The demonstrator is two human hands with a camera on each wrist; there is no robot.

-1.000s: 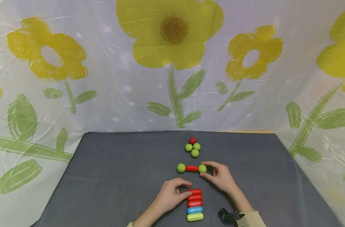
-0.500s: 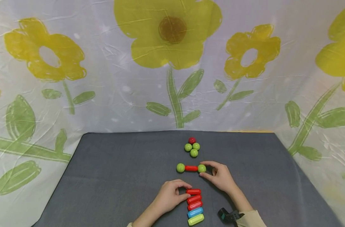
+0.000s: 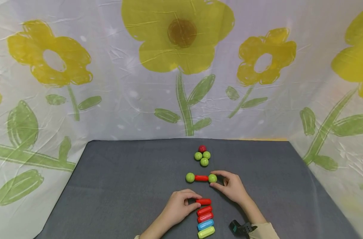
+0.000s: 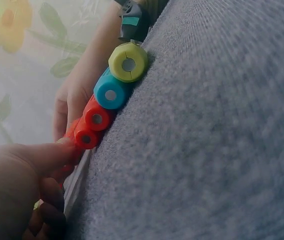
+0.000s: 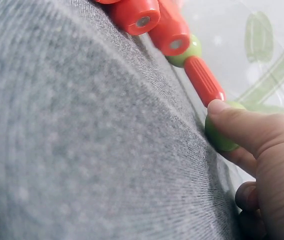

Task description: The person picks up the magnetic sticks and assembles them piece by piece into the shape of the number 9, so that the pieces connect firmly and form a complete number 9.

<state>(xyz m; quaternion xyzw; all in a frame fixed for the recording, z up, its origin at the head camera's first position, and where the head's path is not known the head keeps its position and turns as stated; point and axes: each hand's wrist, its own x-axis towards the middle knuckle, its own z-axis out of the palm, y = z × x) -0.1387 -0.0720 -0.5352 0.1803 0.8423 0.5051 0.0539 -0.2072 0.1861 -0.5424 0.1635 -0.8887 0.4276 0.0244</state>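
Observation:
In the head view, my left hand [image 3: 181,205] pinches the left end of a red magnetic rod [image 3: 204,201] between thumb and fingers. Just below that rod lie two more red rods [image 3: 205,217], a blue rod [image 3: 205,224] and a yellow-green rod [image 3: 206,232], stacked in a slanted column. My right hand [image 3: 232,186] grips the green ball [image 3: 212,178] at the right end of a joined piece. A red rod [image 3: 201,178] links it to a second green ball [image 3: 190,177]. The right wrist view shows the thumb [image 5: 232,120] pressed on that ball, beside the linking rod.
Beyond the joined piece, a red ball [image 3: 202,148] and three green balls [image 3: 204,162] sit clustered on the dark grey tabletop [image 3: 124,186]. A black wrist device [image 3: 241,228] is on the right forearm. A flower-printed sheet [image 3: 118,83] hangs behind the table.
The left fingers have closed on the end of the top red rod, which now sits slightly apart from the others. The remaining rods have swung askew. The right hand has barely moved.

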